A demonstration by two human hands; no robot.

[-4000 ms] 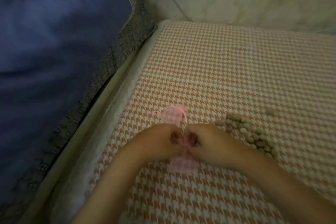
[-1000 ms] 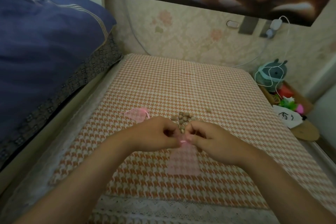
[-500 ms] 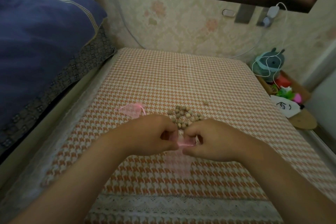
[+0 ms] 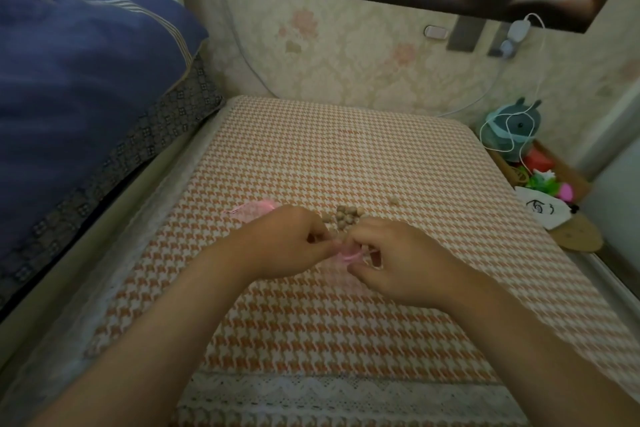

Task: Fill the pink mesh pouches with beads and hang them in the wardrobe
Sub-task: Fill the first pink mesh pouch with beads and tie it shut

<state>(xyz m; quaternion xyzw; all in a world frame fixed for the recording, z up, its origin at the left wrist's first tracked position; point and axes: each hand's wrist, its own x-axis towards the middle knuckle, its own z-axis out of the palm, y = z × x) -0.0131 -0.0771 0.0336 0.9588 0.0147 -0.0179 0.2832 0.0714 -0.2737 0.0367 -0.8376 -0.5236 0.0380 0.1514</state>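
On the desk (image 4: 346, 156), just short of the heap of beads (image 4: 347, 213), both hands were at the mouth of one pink pouch (image 4: 341, 269). The left hand (image 4: 287, 243) pinched its rim from one side and the right hand (image 4: 398, 262) from the other, so each grip was closed on the pouch.

Compared with half a second before, the hands had drawn slightly apart and the right one had dropped nearer the person. A loop of pink ribbon (image 4: 350, 255) now showed between them. I judged that the mouth was being worked open and filling had not begun. The pouch lay flat and pale on the cloth, and the beads sat just beyond the knuckles, with one stray bead (image 4: 394, 200) off to the right.

The second pouch (image 4: 251, 210) lay beyond the left hand, partly covered by it. The fingertips were curled under and hidden, so I could not tell which held ribbon and which held mesh. Whether the mouth gaped was hidden too. No wardrobe was in view.
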